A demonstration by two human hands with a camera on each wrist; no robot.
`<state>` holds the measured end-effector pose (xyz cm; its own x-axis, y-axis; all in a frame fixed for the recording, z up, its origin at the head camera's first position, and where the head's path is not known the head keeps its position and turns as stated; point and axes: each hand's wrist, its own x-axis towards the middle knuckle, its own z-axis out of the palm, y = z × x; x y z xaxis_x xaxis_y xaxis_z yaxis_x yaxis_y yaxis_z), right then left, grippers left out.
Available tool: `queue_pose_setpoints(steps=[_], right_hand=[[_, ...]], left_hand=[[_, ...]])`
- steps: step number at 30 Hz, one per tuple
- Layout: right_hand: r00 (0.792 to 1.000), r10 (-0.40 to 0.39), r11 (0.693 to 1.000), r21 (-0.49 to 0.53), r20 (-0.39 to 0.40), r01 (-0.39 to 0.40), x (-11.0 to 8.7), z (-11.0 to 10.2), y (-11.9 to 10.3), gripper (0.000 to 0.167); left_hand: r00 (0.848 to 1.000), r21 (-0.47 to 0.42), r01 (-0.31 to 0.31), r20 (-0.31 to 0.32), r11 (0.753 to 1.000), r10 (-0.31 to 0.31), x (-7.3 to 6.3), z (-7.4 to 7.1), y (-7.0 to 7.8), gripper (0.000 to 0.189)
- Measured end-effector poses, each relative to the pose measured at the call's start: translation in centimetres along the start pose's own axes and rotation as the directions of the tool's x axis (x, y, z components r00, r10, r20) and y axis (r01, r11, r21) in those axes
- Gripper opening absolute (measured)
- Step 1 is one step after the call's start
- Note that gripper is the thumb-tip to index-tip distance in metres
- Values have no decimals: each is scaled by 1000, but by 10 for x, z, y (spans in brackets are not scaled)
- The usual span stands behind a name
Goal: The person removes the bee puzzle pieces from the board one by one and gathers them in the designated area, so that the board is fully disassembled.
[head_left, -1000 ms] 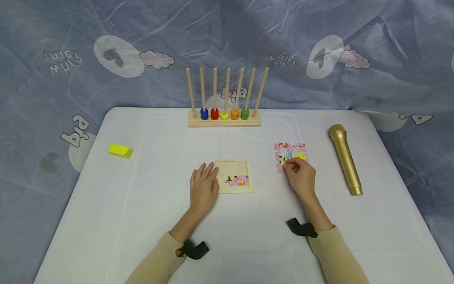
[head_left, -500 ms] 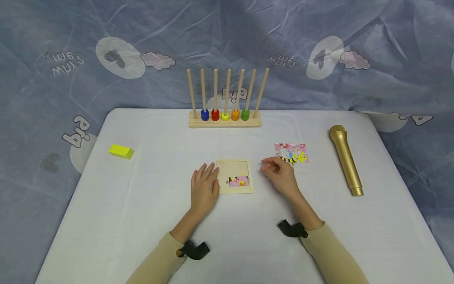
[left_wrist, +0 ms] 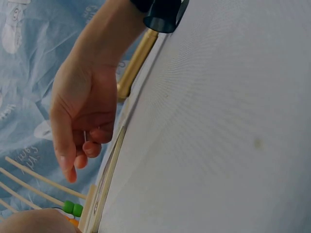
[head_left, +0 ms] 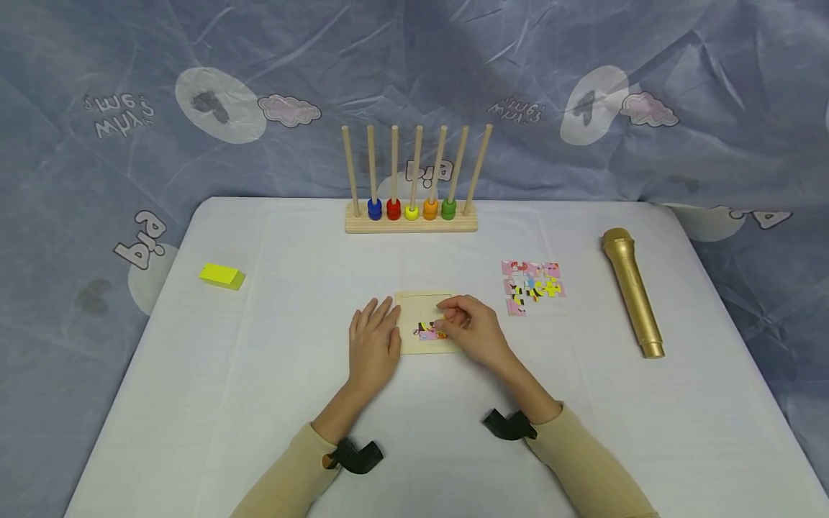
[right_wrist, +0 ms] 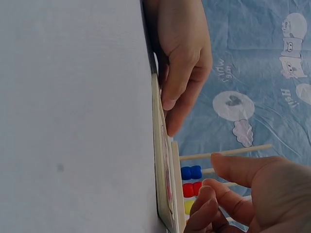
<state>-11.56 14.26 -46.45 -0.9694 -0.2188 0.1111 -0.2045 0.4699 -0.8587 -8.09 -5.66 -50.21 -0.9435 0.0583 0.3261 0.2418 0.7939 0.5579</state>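
Note:
My left hand [head_left: 374, 347] lies flat with spread fingers at the left edge of a shallow square wooden puzzle tray [head_left: 414, 302]. A few printed puzzle pieces [head_left: 426, 332] sit in the tray's lower right part. Over that right side hovers my right hand [head_left: 476, 332], its thumb and forefinger apart and the other fingers loosely bent. No piece shows between them in the right wrist view [right_wrist: 262, 189], and the head view hides part of the tray beneath. To the right, more pink and yellow puzzle pieces [head_left: 532, 277] lie joined together, with one piece jutting down at the lower left.
At the back stands a wooden peg rack [head_left: 411, 225] with coloured beads on several of its upright rods. A gold microphone [head_left: 633, 295] lies at the right. A yellow block [head_left: 222, 276] is at the left. Patterned blue-grey cloth [head_left: 388, 57] hangs behind the white table.
My right hand has moved left from the joined puzzle pieces to above the tray's right side, its thumb and forefinger spreading apart. My left hand has stayed at the tray.

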Motion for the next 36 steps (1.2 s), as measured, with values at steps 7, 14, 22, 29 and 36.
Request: queue_pose_setpoints(steps=[7,14,22,29,36], right_hand=[[1000,-5,1000,7,23,5,-1,3,1,25],[999,0,1000,-3,35,0,-1,4,3,27],[999,-23,999,-28,47,24,-1,5,6,25],[997,-19,998,-54,69,23,-2,6,7,26],[995,-24,990,-135,95,37,-2,8,7,27]], left_hand=[[1000,-8,-1,-2,1000,1,0,2,-2,35],[1000,-4,0,2,1000,0,1,3,-2,35],[1000,-2,-2,-11,1000,2,0,3,-3,35],[1000,1,0,-12,1000,0,1,4,-2,35],[1000,3,-1,-14,1000,1,1,4,-3,35]])
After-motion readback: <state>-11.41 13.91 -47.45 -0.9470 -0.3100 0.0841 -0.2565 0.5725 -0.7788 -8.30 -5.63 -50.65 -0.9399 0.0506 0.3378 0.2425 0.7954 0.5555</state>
